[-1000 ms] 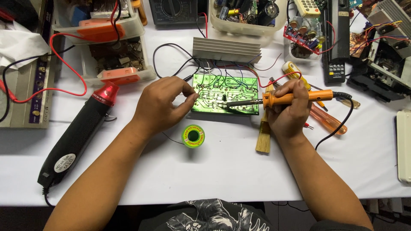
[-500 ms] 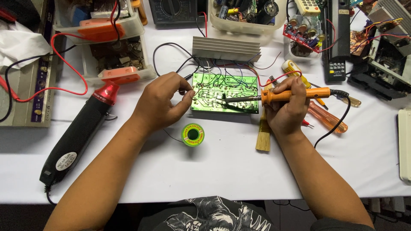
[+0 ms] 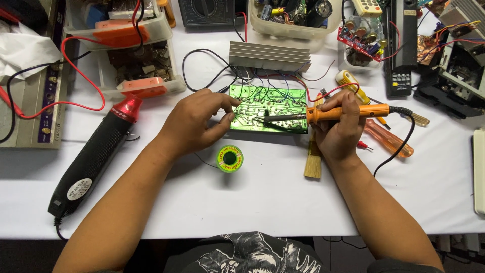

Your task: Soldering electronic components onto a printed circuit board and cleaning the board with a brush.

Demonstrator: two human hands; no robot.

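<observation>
Surface: white table (image 3: 283,202) crowding with parts
Right hand (image 3: 341,126): gripping soldering iron (image 3: 348,112), tip touching circuit board (image 3: 268,108)
Left hand (image 3: 194,124): pinching solder wire, feeding the joint
Spool (image 3: 230,158): lying near for reach

Bright, even light falls from overhead on the white table (image 3: 262,202), which nearly washes out. The green circuit board (image 3: 270,108) glares at its left edge. Shadows below the board are short and soft. Focus is sharp around it; straight edges far from it bow slightly.
</observation>
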